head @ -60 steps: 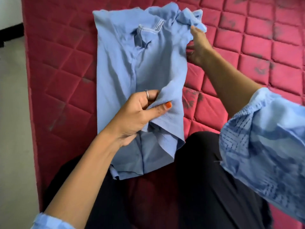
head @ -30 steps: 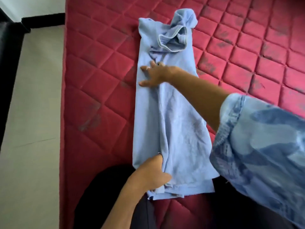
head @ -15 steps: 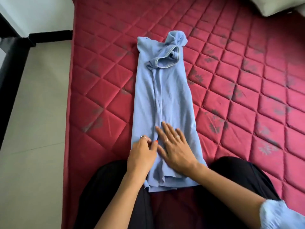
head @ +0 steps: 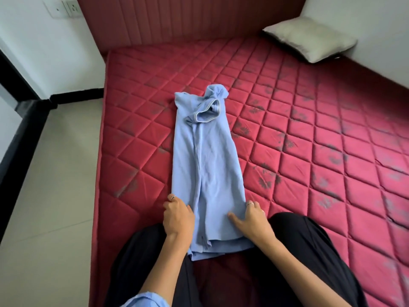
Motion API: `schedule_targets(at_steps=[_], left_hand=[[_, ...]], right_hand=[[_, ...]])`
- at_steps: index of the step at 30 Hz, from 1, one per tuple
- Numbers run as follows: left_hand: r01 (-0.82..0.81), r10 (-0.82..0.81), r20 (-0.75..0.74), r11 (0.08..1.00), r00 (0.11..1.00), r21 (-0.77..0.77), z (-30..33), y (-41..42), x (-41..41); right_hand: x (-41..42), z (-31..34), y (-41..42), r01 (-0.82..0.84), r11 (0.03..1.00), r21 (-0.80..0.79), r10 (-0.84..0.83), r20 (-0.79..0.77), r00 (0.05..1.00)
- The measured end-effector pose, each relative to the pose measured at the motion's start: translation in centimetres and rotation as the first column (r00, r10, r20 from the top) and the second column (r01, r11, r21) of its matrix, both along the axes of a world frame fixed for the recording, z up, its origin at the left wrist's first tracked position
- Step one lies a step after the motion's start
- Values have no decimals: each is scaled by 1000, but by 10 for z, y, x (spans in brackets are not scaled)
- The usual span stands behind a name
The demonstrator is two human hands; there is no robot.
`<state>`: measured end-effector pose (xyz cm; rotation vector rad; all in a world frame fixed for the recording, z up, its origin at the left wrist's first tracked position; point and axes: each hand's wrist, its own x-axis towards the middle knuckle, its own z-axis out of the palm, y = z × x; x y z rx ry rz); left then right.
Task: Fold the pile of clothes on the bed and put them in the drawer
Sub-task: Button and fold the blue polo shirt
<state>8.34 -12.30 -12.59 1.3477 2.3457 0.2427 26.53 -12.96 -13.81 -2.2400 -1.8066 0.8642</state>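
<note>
1. Your left hand (head: 177,218) gripped the near left edge of the blue shirt (head: 208,169), fingers curled on the cloth.
2. The shirt lay on the bed (head: 309,151) as a narrow strip, its long axis running straight away from you, collar at the far end.
3. Your right hand (head: 252,218) pinched the near right edge, so both hands sat equally close.
4. A pillow (head: 309,41) lay at the far right corner, tiled floor (head: 55,173) to the left.

Left hand (head: 178,216) and right hand (head: 252,217) reach forward, fingers curled.
</note>
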Motion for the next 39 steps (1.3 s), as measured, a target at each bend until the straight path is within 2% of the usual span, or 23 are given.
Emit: schedule_targets(at_steps=[5,9,14,17,22,24,27,31,34,36,39], left_hand=[[132,-131,75,991,988,0,5,-15,3],[181,-192,136,979,972,90,5,-30,13],[52,-94,296,988,951,147,17,-50,19],[37,-92,392,989,915,146,25,-64,22],[-81,-2,593,990,805,113,36,-96,21],[-103,11,634,989,773,107,41,-112,17],[-33,-46,612,993,789,117,50,-135,10],[-15,-83,668,990,740,140,66,-147,3],[-47,-117,774,982,623,186,73,-140,-5],[1,-142,783,984,606,177,80,-132,-6],[17,-105,826,993,554,115,97,-116,-6]], right_hand=[[2,2,-2,-20,999,33,23,-76,997],[2,15,-14,3,997,74,17,-264,965],[6,31,-32,101,989,104,-59,-345,937],[14,44,-45,127,987,99,-82,-372,924],[31,56,-74,119,988,99,-59,-465,883],[39,65,-90,114,988,105,-39,-542,839],[53,78,-110,77,992,96,-4,-604,797],[71,85,-126,96,995,-35,-94,-676,731],[72,93,-124,224,965,-137,-244,-788,565],[71,105,-114,251,955,-157,-260,-849,459],[68,127,-92,181,968,-176,-238,-876,419]])
